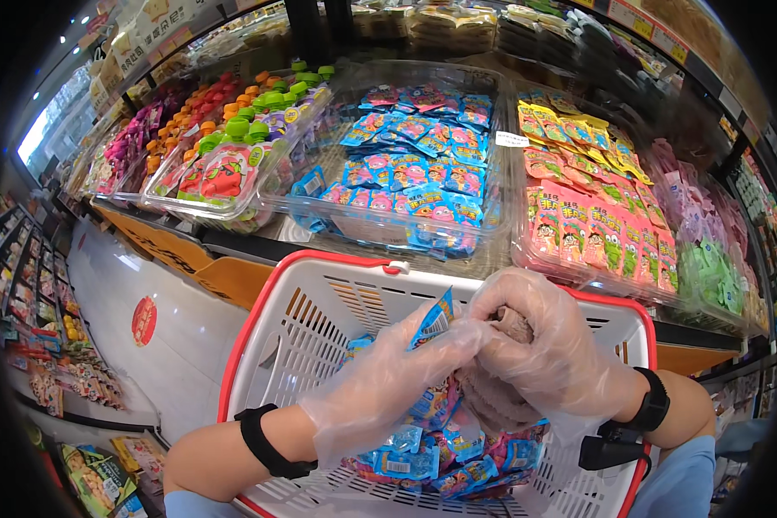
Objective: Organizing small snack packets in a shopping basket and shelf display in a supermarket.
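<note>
Both my hands wear clear plastic gloves and are close together above a white shopping basket (311, 382) with a red rim. In my left hand (375, 382) a blue snack packet (435, 322) stands up between thumb and fingers. My right hand (550, 337) is curled around a bunched grey cloth (495, 398), whose lower part hangs into the basket. The left thumb touches or nearly touches the right fingers. Under them lies a pile of blue and pink snack packets (405, 461) on the basket floor, partly hidden by my hands and the cloth.
Beyond the basket, a clear plastic bin (388, 230) holds rows of blue packets. To its right stand pink and yellow packets (592, 226); to its left, spouted pouches (223, 175). A shelf edge (233, 249) runs behind the basket. White floor (188, 337) shows at left.
</note>
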{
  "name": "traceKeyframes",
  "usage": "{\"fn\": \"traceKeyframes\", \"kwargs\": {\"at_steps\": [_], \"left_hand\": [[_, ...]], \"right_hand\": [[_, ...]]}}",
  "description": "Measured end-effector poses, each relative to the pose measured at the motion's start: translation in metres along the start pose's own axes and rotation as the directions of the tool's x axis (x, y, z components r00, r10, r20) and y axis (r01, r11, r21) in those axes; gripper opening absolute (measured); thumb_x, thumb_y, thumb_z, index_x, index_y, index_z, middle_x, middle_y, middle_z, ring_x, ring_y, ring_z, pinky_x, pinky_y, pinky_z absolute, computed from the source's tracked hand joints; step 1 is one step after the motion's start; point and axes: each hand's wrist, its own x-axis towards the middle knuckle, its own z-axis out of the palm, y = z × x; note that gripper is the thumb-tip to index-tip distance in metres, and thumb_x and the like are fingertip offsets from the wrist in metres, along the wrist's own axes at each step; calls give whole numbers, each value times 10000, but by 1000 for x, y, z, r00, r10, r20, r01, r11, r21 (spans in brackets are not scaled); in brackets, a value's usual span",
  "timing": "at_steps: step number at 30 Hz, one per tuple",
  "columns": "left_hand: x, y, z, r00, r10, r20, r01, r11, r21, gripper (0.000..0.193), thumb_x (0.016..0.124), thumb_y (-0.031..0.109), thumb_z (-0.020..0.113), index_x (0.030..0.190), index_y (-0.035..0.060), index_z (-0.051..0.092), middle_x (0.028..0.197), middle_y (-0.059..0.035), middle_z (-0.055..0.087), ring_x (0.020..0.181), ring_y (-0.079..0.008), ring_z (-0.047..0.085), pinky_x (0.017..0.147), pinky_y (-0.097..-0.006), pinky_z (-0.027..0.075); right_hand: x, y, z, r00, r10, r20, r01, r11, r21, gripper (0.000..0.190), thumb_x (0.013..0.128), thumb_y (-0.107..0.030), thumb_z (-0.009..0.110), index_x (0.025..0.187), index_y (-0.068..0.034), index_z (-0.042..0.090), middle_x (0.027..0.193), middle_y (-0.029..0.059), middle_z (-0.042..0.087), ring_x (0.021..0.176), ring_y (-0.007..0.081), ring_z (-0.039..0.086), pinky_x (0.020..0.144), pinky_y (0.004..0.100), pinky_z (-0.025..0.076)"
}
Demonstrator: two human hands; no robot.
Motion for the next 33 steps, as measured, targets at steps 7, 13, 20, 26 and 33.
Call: {"fn": "traceKeyframes", "kwargs": {"at_steps": [7,13,20,26,33], "left_hand": [[11,24,-5,805,-553,215,291,52,-955,369,896,101,629,1234,67,485,1108,-77,607,985,-152,597,861,-321,500],[16,23,-3,800,-587,127,202,63,-977,301,898,129,646,1158,60,511,1073,-66,620,947,-138,619,801,-309,532],[13,14,4,838,-479,-262,134,645,-753,264,943,206,593,1137,46,512,1105,-108,616,990,-172,625,832,-334,530],[15,16,-9,767,-631,-121,-52,127,-991,377,982,372,486,1185,55,463,1173,-156,575,1070,-274,610,866,-390,542],[17,27,-9,744,-633,-216,-91,225,-970,461,991,420,435,1231,29,406,1231,-204,542,1202,-318,531,974,-424,485]], "right_hand": [[3,-11,-10,924,239,-298,-145,942,304,129,890,-152,635,878,-30,597,796,33,614,743,97,573,684,266,468],[6,-11,-19,879,176,-443,-14,938,345,123,924,-149,612,890,-34,586,785,2,608,711,43,549,644,219,463],[5,-11,-16,919,217,-328,-77,917,392,146,919,-168,612,888,-26,597,786,3,604,696,50,540,637,229,456],[4,-16,-17,930,339,-143,-267,889,372,188,929,-225,566,879,-44,568,778,12,567,734,64,520,676,222,431],[4,-22,-24,825,438,358,-565,600,566,136,862,-159,594,921,-37,575,869,8,578,826,111,552,727,226,439]]}}
